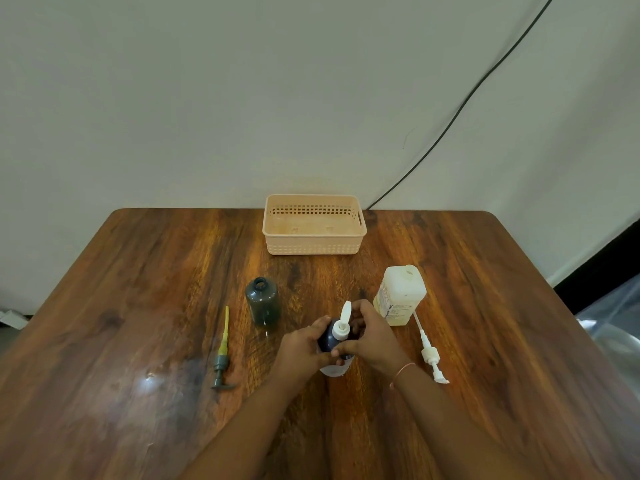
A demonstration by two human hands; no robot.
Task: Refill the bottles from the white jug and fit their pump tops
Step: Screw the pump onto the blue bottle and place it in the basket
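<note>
Blue bottle (327, 337) at centre, gripped by left hand (304, 348), its white pump top (341, 329) grasped by right hand (374, 337), seemingly being fitted. Green bottle (263, 304), ten o'clock, is left uncapped, with green pump (221, 362) at nine and white jug (400, 294) at two.

Only one feed for me — a wide-angle head cam, looking forward and down across the tabletop (138, 306) from its near side, close above the left hand (304, 346) and right hand (372, 337), far wall (173, 98) filling the top.
</note>
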